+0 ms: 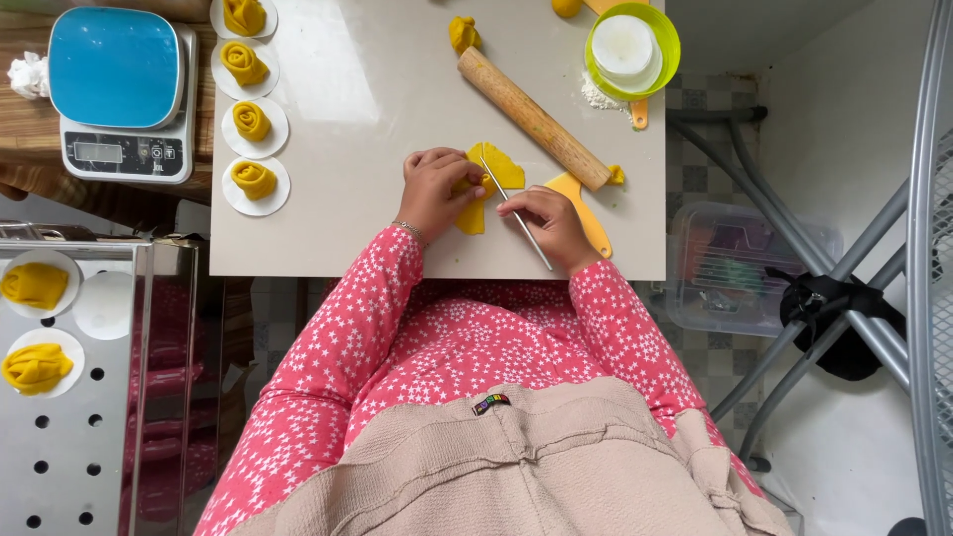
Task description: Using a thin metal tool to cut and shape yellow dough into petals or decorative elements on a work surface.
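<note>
Yellow dough sheet lies flat near the table's front edge, just below the rolling pin, w/ the left hand pressed flat on its left part, fingers spread, gripping nothing. Right hand pinches a thin metal rod whose tip rests on the sheet. Left of the pin, four rolled dough roses sit on white paper rounds in a row along the table's left edge, so several pcs look finished. Two more shaped pieces wait on a steel tray off that edge. Sheet appears mid-shaping, not yet rolled; small dough lumps above the pin seem unworked. Yellow scraper lies by the right hand.
</note>
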